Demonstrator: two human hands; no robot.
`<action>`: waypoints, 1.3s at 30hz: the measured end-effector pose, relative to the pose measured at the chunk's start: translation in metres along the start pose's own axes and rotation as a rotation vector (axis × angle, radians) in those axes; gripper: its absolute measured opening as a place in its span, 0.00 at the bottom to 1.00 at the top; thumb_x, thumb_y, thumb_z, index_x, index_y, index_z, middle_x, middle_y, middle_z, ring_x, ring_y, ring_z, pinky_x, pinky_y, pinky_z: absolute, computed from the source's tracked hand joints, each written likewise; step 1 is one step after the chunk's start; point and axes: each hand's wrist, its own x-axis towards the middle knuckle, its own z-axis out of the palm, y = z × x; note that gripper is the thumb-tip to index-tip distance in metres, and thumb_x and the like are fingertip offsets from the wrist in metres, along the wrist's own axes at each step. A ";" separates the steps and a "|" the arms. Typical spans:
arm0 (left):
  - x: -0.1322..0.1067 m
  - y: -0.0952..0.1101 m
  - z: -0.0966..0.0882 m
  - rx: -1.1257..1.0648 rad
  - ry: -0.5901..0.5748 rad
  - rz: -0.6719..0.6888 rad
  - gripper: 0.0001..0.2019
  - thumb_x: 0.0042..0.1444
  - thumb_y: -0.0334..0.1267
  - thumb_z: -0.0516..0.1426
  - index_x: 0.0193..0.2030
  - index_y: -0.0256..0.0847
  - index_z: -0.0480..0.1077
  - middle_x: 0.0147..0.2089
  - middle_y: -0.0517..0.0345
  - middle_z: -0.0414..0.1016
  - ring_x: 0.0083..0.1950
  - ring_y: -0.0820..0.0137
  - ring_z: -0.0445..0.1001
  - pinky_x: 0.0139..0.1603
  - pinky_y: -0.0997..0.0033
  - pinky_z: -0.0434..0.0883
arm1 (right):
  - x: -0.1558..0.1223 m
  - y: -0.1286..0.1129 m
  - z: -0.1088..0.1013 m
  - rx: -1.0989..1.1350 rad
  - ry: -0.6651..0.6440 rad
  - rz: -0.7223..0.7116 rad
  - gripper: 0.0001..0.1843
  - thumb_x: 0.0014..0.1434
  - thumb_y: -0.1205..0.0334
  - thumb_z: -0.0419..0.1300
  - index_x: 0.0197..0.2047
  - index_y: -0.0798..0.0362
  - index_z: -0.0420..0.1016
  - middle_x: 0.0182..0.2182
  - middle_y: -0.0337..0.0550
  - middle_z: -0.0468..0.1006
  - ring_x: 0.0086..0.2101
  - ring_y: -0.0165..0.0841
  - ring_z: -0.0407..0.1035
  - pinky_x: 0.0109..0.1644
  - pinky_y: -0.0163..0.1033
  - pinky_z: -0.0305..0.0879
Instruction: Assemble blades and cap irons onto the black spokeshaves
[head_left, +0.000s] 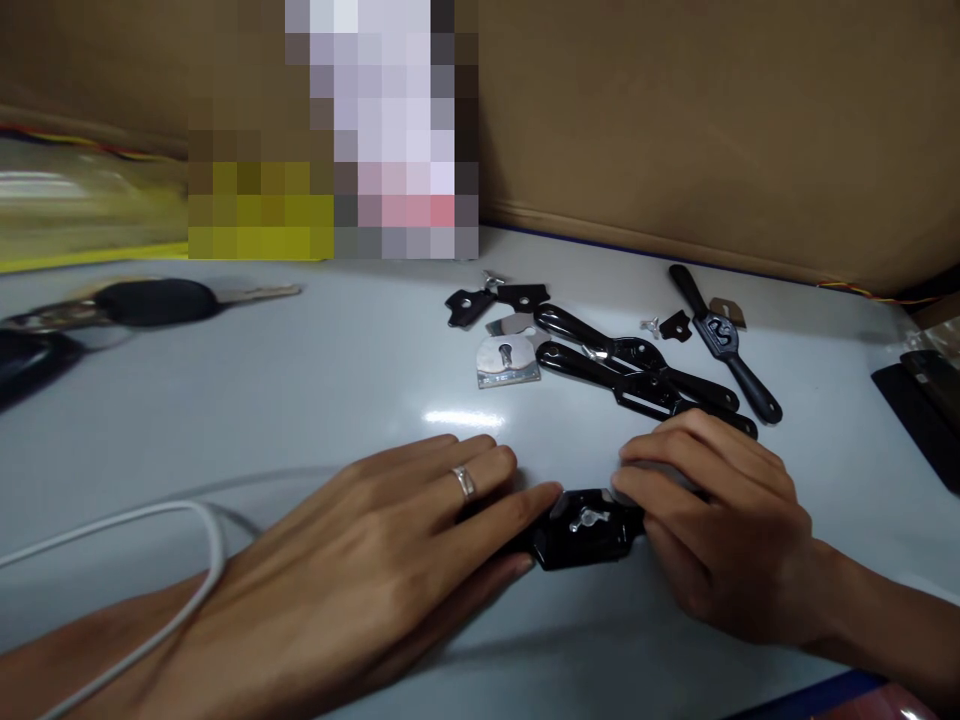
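A black spokeshave (581, 530) lies across the front of the table, a silver wing screw (590, 518) at the middle of its body. Wrapped over its left handle is my left hand (405, 540), with a ring on one finger and the fingertips against the body. My right hand (720, 520) is closed around the other handle, which it mostly hides. Just beyond my hands, two more black spokeshave bodies (637, 375) lie overlapping. To their left are a silver blade (508, 360) and dark cap plates (523, 297).
Farther right lies another spokeshave (724, 335), near a small wing screw (651, 327) and a dark plate (676, 326). Keys (157, 302) rest at the left. A white cable (202, 520) crosses my left forearm. Black flat pieces (919, 415) sit at the right, and cardboard (720, 120) walls the back.
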 end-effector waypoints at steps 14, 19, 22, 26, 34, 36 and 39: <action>0.007 0.002 0.000 0.147 0.053 0.148 0.16 0.96 0.29 0.48 0.58 0.42 0.77 0.43 0.61 0.83 0.38 0.64 0.79 0.39 0.57 0.75 | -0.002 0.000 0.002 0.052 0.053 0.004 0.22 0.78 0.79 0.57 0.41 0.52 0.90 0.50 0.54 0.96 0.47 0.44 0.87 0.50 0.47 0.87; 0.006 0.001 0.002 0.150 0.058 0.103 0.17 0.97 0.31 0.47 0.58 0.44 0.76 0.42 0.63 0.82 0.36 0.65 0.78 0.36 0.59 0.74 | 0.000 0.006 0.001 0.032 -0.057 -0.020 0.23 0.77 0.81 0.56 0.47 0.57 0.94 0.48 0.55 0.95 0.46 0.45 0.86 0.50 0.47 0.89; 0.004 0.002 0.002 0.150 0.040 0.068 0.17 0.99 0.38 0.46 0.69 0.40 0.76 0.42 0.62 0.82 0.34 0.67 0.81 0.34 0.63 0.75 | -0.002 0.004 0.002 0.086 -0.089 -0.012 0.22 0.79 0.80 0.57 0.46 0.56 0.93 0.48 0.54 0.95 0.46 0.43 0.85 0.51 0.46 0.89; 0.005 0.003 0.000 0.163 0.020 0.086 0.20 1.00 0.38 0.44 0.74 0.40 0.76 0.40 0.64 0.80 0.33 0.68 0.82 0.31 0.65 0.74 | -0.003 0.005 0.002 0.095 -0.088 -0.005 0.21 0.80 0.80 0.58 0.47 0.57 0.93 0.49 0.55 0.95 0.47 0.44 0.86 0.51 0.47 0.88; 0.005 0.002 0.003 0.153 0.035 0.076 0.19 0.99 0.38 0.45 0.72 0.40 0.76 0.41 0.63 0.81 0.34 0.68 0.82 0.32 0.64 0.76 | 0.000 0.005 0.001 0.091 -0.083 -0.016 0.24 0.84 0.78 0.56 0.44 0.56 0.93 0.49 0.55 0.96 0.46 0.44 0.86 0.49 0.47 0.88; 0.005 0.004 0.002 0.173 0.035 0.075 0.19 0.99 0.38 0.45 0.75 0.39 0.76 0.40 0.63 0.80 0.33 0.68 0.81 0.31 0.64 0.75 | 0.000 0.005 0.000 0.090 -0.083 -0.021 0.24 0.84 0.78 0.55 0.44 0.56 0.93 0.48 0.55 0.95 0.46 0.44 0.86 0.49 0.47 0.87; 0.005 0.004 0.000 0.170 0.014 0.088 0.19 0.99 0.37 0.45 0.75 0.39 0.76 0.39 0.64 0.79 0.32 0.68 0.80 0.30 0.65 0.74 | -0.001 0.005 0.001 0.083 -0.086 -0.018 0.24 0.85 0.78 0.56 0.44 0.56 0.93 0.48 0.54 0.95 0.47 0.43 0.86 0.50 0.46 0.87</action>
